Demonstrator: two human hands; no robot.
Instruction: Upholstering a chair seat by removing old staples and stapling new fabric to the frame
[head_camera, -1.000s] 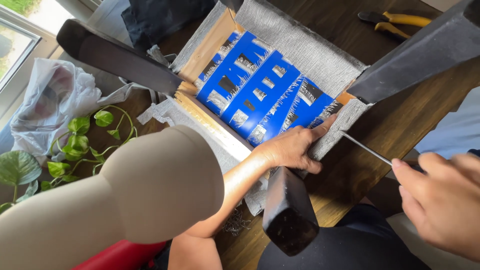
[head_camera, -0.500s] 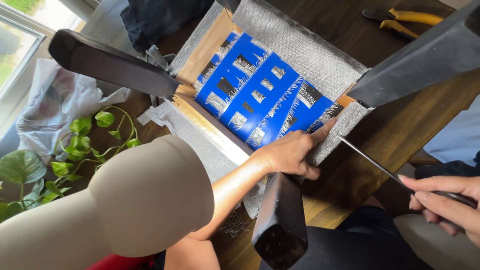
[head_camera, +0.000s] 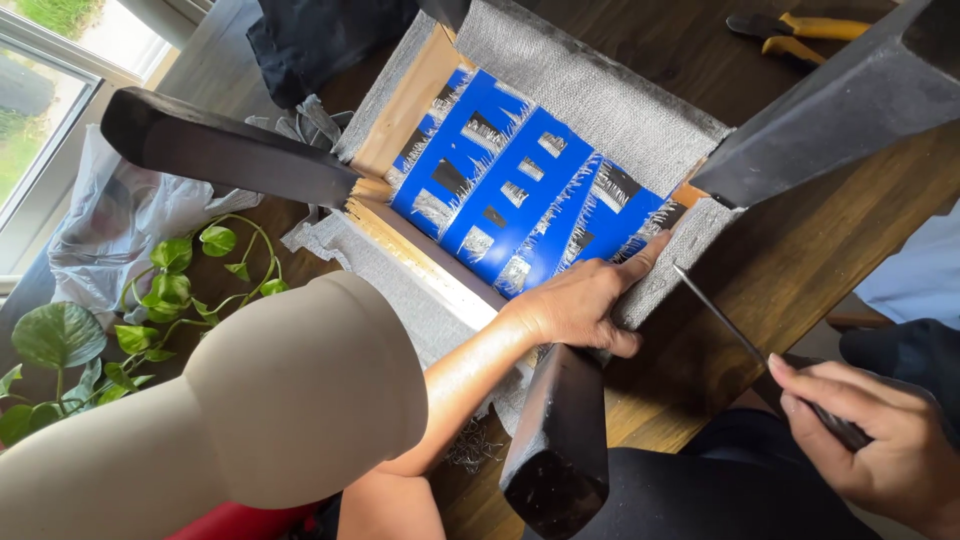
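An upturned chair seat (head_camera: 420, 260) with a wooden frame, blue woven webbing (head_camera: 520, 190) and grey fabric (head_camera: 590, 90) lies on a dark wooden table (head_camera: 800, 270). Three black chair legs (head_camera: 230, 150) stick up and out. My left hand (head_camera: 580, 305) presses flat on the grey fabric at the seat's near corner, index finger stretched along the edge. My right hand (head_camera: 865, 440) grips the handle of a thin metal tool (head_camera: 725, 320) whose tip points at that same corner, just right of my left fingertips.
Yellow-handled pliers (head_camera: 800, 30) lie at the table's far edge. A green trailing plant (head_camera: 120, 320) and a white plastic bag (head_camera: 110, 220) sit to the left by a window. A pile of pulled staples (head_camera: 470, 445) lies near the nearest chair leg (head_camera: 560, 440).
My right hand has slid lower and to the right, and the tool's tip stays near the corner. My left hand keeps pressing on the fabric.
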